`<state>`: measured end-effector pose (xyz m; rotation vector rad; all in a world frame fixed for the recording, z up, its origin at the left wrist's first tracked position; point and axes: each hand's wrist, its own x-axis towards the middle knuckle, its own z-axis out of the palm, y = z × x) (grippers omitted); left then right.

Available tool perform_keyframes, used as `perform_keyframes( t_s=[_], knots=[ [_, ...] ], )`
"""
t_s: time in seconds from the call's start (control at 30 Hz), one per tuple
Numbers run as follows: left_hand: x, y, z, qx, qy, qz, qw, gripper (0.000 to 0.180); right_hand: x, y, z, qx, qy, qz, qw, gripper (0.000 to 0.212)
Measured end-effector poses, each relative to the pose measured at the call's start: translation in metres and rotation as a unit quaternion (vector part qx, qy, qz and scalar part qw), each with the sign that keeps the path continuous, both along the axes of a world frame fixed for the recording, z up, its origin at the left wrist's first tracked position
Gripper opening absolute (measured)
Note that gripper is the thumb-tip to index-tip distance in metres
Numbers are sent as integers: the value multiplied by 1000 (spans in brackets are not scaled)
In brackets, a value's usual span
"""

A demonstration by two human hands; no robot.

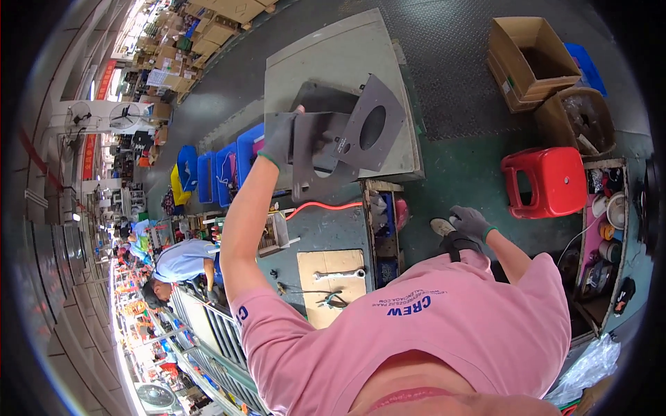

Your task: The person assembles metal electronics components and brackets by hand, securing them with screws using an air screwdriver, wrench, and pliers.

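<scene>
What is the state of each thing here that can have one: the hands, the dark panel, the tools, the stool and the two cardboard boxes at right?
Left hand: gloved, gripping the dark panel
Dark panel: bent, held
Right hand: gloved, nothing seen in it
Wrench: lying flat
Pliers: lying near the wrench
Red stool: upright
Farther box: open
Nearer box: open, clear plastic inside

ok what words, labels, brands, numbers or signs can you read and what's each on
I won't copy wording, only place it:
Pink shirt: dark blue lettering, large and small, across chest
Left sleeve: partial dark blue print
Dark metal part in left hand: pale print, too small to read
Red banners: too blurred to read
Cardboard box: marks too small to read
</scene>
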<state>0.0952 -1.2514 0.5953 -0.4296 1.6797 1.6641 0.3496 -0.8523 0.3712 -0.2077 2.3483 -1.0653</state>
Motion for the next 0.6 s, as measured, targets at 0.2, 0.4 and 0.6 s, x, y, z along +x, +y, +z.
perform_keyframes(
  t_s=[0.2, 0.4, 0.6],
  knots=[
    [10, -4, 35, -61, 107, 85, 989, 50, -16, 4, -21, -29, 39, -18, 999, 22],
    [91, -18, 21, -172, 353, 234, 889, 38, -22, -23, -32, -51, 12, 63, 997, 21],
    [222, -12, -26, -238, 504, 450, 698, 20, -43, -108, -8, -132, 22, 280, 951, 19]
  ],
)
